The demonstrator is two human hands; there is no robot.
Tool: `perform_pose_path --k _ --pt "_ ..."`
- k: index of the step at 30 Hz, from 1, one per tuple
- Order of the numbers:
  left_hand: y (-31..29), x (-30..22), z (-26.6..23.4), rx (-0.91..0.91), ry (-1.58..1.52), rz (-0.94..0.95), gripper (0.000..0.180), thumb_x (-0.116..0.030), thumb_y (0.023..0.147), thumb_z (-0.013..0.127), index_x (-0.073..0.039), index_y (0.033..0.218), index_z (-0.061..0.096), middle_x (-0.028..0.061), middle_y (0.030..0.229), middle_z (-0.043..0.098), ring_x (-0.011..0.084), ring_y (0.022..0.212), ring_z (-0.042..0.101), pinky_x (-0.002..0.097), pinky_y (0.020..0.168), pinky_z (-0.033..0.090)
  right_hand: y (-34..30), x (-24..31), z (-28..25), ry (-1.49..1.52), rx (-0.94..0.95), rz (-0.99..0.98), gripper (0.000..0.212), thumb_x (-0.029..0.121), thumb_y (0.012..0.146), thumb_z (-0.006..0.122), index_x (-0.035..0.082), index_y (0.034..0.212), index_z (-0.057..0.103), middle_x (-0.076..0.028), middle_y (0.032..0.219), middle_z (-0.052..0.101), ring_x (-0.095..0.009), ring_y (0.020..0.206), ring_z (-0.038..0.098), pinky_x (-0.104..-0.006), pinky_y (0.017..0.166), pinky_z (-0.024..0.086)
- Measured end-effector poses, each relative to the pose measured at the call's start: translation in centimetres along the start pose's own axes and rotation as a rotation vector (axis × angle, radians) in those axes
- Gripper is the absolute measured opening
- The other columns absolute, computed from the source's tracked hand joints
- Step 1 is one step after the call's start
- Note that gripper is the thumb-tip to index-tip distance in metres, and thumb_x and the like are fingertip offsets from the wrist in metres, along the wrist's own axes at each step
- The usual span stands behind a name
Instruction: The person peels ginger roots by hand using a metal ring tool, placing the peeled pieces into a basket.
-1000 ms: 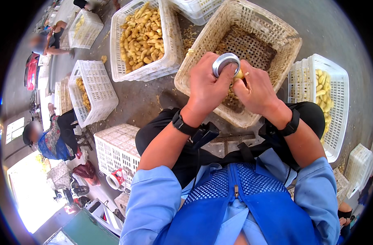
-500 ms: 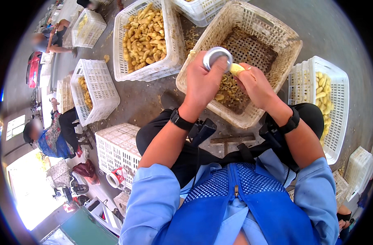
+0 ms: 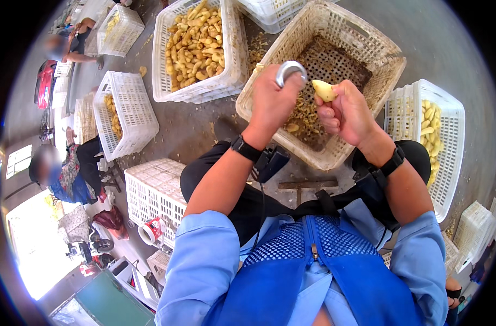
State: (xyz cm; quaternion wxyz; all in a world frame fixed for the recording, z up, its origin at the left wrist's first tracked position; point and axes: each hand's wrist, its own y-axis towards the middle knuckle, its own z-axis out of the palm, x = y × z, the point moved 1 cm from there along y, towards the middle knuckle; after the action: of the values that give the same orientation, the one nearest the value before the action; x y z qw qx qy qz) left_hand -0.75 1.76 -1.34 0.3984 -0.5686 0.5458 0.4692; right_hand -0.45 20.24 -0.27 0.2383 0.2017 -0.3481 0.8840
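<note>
My left hand [image 3: 273, 100] is closed round a shiny silver ring-shaped metal tool [image 3: 292, 69], its curved band showing above my fingers. In my right hand [image 3: 352, 111], thumb and fingers pinch a pale yellow peeled piece of ginger [image 3: 324, 90], its rounded end pointing toward the left hand. A gap separates the tool from the ginger. Both hands are above a dirty white plastic crate [image 3: 330, 157] standing in front of my knees. Yellowish peelings [image 3: 301, 115] lie on its slotted bottom, partly hidden by my hands.
A crate of tan ginger [image 3: 196, 49] stands at the far left, and a white crate with paler ginger [image 3: 431, 133] at my right. Near my left knee is an upturned white crate [image 3: 155, 190] beside a red and white bucket [image 3: 150, 231]. A seated person [image 3: 68, 182] is at the left.
My hands have moved apart, bringing the ginger away from the tool. The right hand has turned, so its curled fingers and more of the ginger now show.
</note>
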Motion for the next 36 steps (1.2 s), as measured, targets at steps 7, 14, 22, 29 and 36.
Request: perform_pose_path --k 7,14,22,29,36 --pt "-0.7 -2.6 1.1 -0.009 -0.165 0.082 0.014 -0.013 0.09 0.069 -0.001 0.094 0.067 0.0041 0.08 0.064 0.0107 0.071 0.056 0.0281 0.065 0.047 -0.4 0.3 0.2 0.136 0.108 0.05 0.036 0.043 0.085 0.04 0.009 0.089 0.051 0.004 0.064 0.043 -0.01 0.05 0.035 -0.0245 0.046 0.03" --pt "1.1 -0.1 -0.5 -0.164 -0.072 0.015 0.015 -0.013 0.094 0.066 0.002 0.093 0.067 0.0003 0.076 0.063 0.008 0.065 0.055 0.0255 0.058 0.045 -0.7 0.4 0.4 0.137 0.105 -0.025 0.038 0.044 0.091 0.037 0.009 0.09 0.051 0.004 0.065 0.042 -0.009 0.05 0.035 -0.0244 0.046 0.03" --pt "0.0 -3.2 0.7 -0.038 -0.352 -0.134 0.022 -0.023 0.098 0.065 -0.001 0.101 0.065 0.0021 0.076 0.065 0.0057 0.053 0.053 0.0207 0.047 0.042 -0.7 -0.7 0.9 -0.773 -0.221 -0.499 0.019 0.02 0.093 0.05 0.001 0.093 0.053 -0.001 0.072 0.051 -0.011 0.062 0.047 -0.0284 0.056 0.039" --pt "-0.4 -2.9 0.9 0.03 -0.38 -0.11 0.026 -0.028 0.097 0.066 -0.001 0.099 0.064 0.001 0.075 0.064 0.0051 0.054 0.054 0.0209 0.049 0.044 0.7 -1.6 1.0 -0.844 -0.29 -0.598 0.023 0.016 0.091 0.058 -0.002 0.105 0.052 -0.004 0.075 0.055 -0.012 0.062 0.051 -0.0289 0.055 0.041" --pt "-0.6 -2.9 0.6 0.036 -0.311 -0.036 0.025 -0.026 0.097 0.066 -0.001 0.099 0.066 0.0009 0.079 0.065 0.0052 0.063 0.057 0.0206 0.055 0.046 -0.2 -0.5 1.3 -0.271 -0.092 -0.221 0.021 0.019 0.097 0.047 0.003 0.109 0.051 -0.001 0.074 0.053 -0.004 0.053 0.044 -0.0208 0.047 0.035"
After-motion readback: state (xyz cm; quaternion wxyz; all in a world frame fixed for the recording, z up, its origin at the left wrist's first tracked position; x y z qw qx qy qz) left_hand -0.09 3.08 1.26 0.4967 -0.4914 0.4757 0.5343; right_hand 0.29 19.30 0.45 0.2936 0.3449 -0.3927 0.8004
